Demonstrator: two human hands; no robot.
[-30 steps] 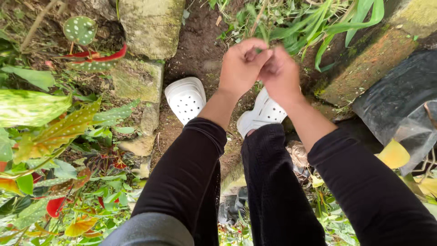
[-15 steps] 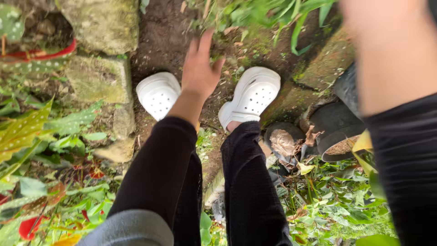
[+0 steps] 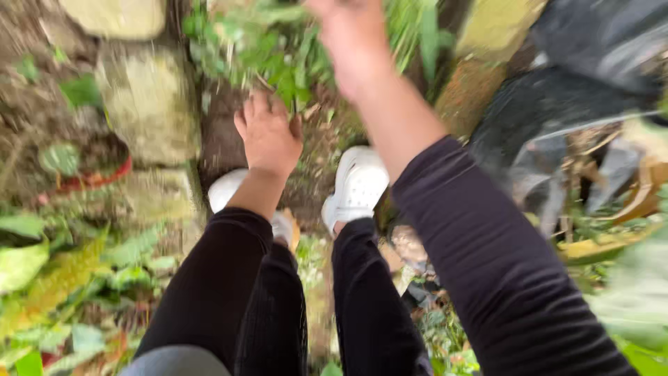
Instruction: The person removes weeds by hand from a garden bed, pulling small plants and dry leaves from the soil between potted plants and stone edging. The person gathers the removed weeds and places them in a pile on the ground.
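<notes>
Both hands have parted: left hand & right hand open, empty, nearing soft, light weeds, likely best grasped low.

Below the left hand, the sleeve is plain black, and so is the sleeve below the right hand. Between the two arms, the trouser legs are black too. The shoes just below the left hand are white, with a pattern of small holes. Left of the left hand, the stones are pale grey-green, mottled with moss. Between the hands, the grass is bright green against dark brown soil. Far left of the left hand, a pot rim shows red, with green and yellow-orange leaves beneath it. Right of the right hand, plastic sheeting is black, with yellow leaves below it.
</notes>
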